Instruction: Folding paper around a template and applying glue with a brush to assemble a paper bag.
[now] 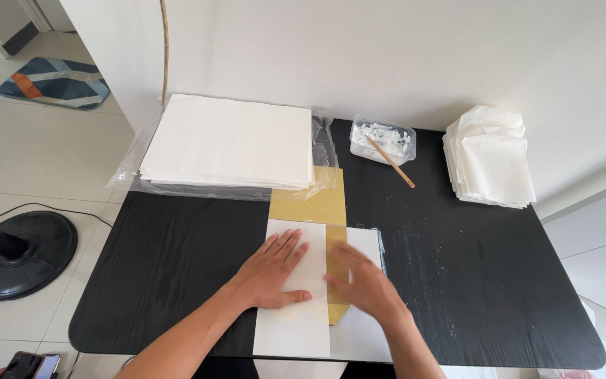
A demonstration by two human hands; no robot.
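**Both palms flat on the white sheet**

The left hand (273, 272) lay palm down on the white sheet (294, 330) near the front edge of the black table (492, 281), fingers stretched out and spread, gripping nothing. The right hand (362, 284), blurred, rested across the yellow board (317, 203) where it showed between the sheet's two flaps, fingers extended and loose. Further back sat a stack of white paper (229, 140), a plastic tub (384, 139) with a wooden stick (391, 161), and a pile of folded sheets (491, 158).

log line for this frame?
left hand: flat on white sheet | right hand: on gold card | table: paper stack, paste tub
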